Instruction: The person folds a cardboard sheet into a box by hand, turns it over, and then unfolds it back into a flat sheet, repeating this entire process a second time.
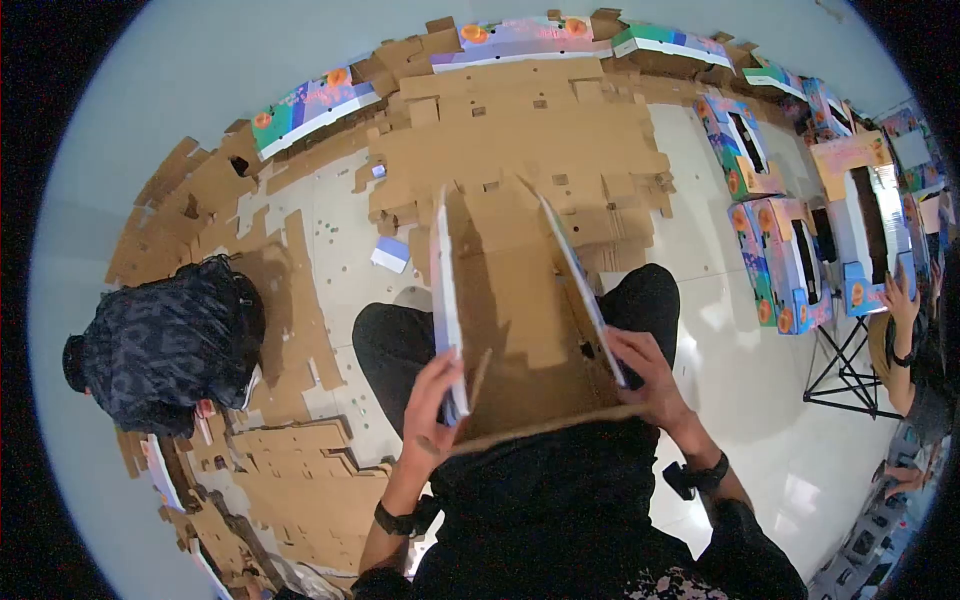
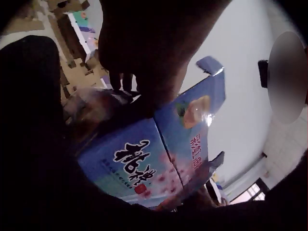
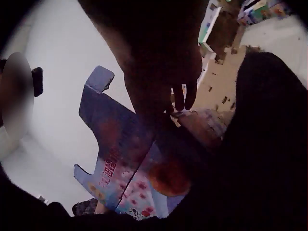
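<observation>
A cardboard box blank (image 1: 515,330) lies across the person's lap, plain brown inside, with its two long sides folded upright. My left hand (image 1: 432,405) grips the near end of the left side, fingers outside the white-edged panel. On the opposite side my right hand (image 1: 650,375) holds the near end of the right panel, thumb along its top edge. The left wrist view shows the printed outside of the blank (image 2: 139,163), blue with dark lettering and pink blossoms. Fruit and blossom prints show on the blank (image 3: 139,168) in the right wrist view, where the hand is dark.
Flattened cardboard (image 1: 520,130) covers the floor ahead, and more is stacked at lower left (image 1: 300,480). Finished-looking printed boxes (image 1: 790,260) stand at right by a black folding stand (image 1: 850,375). Someone in a dark patterned jacket (image 1: 170,340) crouches left; another person's hand (image 1: 902,300) touches a box.
</observation>
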The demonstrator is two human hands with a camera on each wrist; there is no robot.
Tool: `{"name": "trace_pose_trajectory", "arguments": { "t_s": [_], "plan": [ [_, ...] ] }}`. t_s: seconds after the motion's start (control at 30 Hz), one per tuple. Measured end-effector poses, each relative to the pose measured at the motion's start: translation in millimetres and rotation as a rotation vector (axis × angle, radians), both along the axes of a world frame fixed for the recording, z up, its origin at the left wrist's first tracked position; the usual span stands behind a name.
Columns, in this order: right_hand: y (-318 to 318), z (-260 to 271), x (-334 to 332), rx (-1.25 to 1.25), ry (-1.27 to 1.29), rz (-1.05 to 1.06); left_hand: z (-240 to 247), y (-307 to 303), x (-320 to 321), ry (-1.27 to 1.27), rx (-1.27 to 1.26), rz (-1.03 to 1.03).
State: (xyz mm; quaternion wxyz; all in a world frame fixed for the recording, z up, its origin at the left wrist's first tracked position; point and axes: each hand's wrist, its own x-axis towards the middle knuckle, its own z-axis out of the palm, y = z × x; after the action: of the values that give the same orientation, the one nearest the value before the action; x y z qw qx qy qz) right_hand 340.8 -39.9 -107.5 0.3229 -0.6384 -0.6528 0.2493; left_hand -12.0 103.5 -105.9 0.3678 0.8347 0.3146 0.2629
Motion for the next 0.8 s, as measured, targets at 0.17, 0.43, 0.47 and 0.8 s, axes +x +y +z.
{"name": "trace_pose_trajectory", "arguments": {
  "t_s": [0.17,0.43,0.47,0.8],
  "plan": [
    [8.2,52.5,-4.3,-0.188,-0.214,0.412,36.3,-6.3,1.4,0.204,-0.119,-0.33],
    [15.4,63.6,15.7,-0.31,-0.128,0.678,61.8,26.6,-18.6,0.272,-0.322,-0.642],
    [14.2,67.4,16.7,-0.306,-0.087,0.661,63.5,21.0,-20.1,0.294,-0.324,-0.63],
    [12.8,-14.6,-36.5,-0.68,0.648,-0.455,-11.4,-26.1,23.2,-0.426,-0.774,0.443]
  ]
}}
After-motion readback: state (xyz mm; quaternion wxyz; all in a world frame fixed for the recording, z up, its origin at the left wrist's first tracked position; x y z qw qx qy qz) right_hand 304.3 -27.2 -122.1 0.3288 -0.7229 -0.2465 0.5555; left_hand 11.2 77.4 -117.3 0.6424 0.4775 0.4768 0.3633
